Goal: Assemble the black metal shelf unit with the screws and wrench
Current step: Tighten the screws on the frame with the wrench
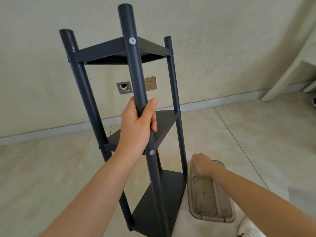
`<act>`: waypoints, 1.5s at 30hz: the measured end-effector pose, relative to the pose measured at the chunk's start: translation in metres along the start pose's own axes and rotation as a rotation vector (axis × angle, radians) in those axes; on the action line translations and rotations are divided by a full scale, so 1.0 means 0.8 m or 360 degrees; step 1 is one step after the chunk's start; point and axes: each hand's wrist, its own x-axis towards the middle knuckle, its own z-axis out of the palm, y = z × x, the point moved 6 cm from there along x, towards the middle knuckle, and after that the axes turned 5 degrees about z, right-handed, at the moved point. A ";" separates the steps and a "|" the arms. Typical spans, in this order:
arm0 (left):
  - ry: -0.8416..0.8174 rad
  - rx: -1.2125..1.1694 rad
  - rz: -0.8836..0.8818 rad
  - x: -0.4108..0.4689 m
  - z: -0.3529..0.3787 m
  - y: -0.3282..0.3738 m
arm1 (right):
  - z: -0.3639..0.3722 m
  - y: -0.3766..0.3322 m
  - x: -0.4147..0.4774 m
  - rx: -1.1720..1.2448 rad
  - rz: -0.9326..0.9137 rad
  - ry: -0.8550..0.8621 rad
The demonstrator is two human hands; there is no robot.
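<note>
Three poles, three shelves, two bright screw heads: that's the count on the black metal shelf unit. It stands upright on a pale beige tiled floor w/ thin dark grout lines. Behind it is a cream wall w/ light grey skirting along the bottom. On the wall are one gold socket plate and, just left of it, one open metal box w/ cable inside. Far right, part of a white furniture piece; bottom right corner, one white shoe.

Poles: front pole, left pole, rear pole. Shelves, all triangular: top shelf, mid shelf, bottom shelf. Both screw heads sit on the front pole: upper screw at top-shelf level, lower screw at mid-shelf level.

Left hand wraps round the front pole btwn top & mid shelves, thumb on the pole's right side. Right hand reaches down to the far end of one smoky clear plastic tub on the floor, just right of the bottom shelf. Its fingers are out of sight, so can't tell if it grips anything.
</note>
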 end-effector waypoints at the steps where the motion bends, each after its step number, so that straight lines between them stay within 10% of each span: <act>1: 0.0012 0.0017 -0.0015 0.001 -0.004 0.000 | -0.025 -0.013 -0.009 -0.0021 -0.0050 0.0029; 8: 0.0002 -0.0066 -0.0183 -0.002 -0.021 0.002 | -0.155 -0.089 -0.098 -0.0217 -0.0418 0.0279; 15: 0.0119 0.0009 -0.0207 -0.005 -0.038 0.008 | -0.224 -0.099 -0.171 0.0621 -0.0568 0.0436; 39: -0.0038 -0.0026 -0.0305 -0.028 -0.038 0.016 | -0.246 -0.118 -0.185 0.1559 -0.0576 0.0039; 45: -0.0097 -0.0022 -0.0273 -0.025 -0.030 0.019 | -0.274 -0.148 -0.199 0.1610 -0.0887 0.0300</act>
